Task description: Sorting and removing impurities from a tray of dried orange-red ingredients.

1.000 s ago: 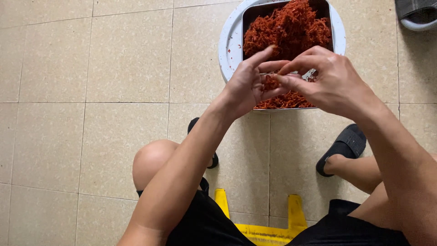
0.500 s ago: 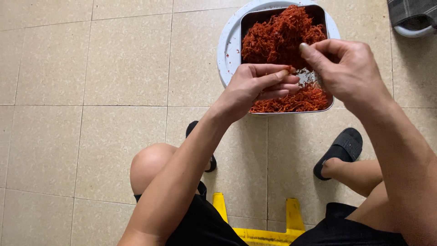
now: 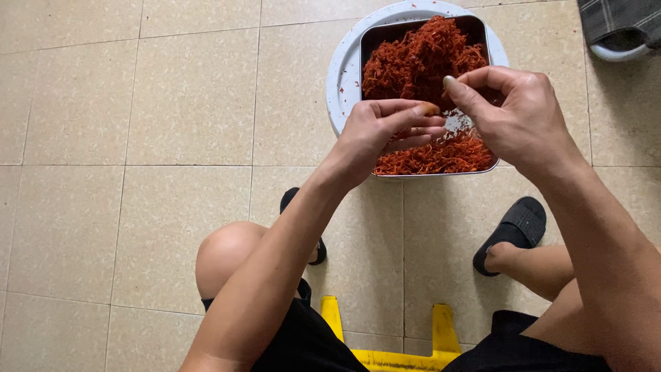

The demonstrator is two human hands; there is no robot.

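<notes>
Your left hand [image 3: 382,131] hovers over the near end of a dark rectangular metal tray [image 3: 367,43], fingers curled inward with the thumb pressed along the fingertips; whether it pinches any strands I cannot tell. Your right hand [image 3: 513,117] is just beside it, thumb and forefinger pressed together above the red shredded strands [image 3: 416,58] heaped in the tray. The tray sits on a round white tray [image 3: 342,76] on the tiled floor [image 3: 138,138], beyond your knees and black slippers [image 3: 513,231].
</notes>
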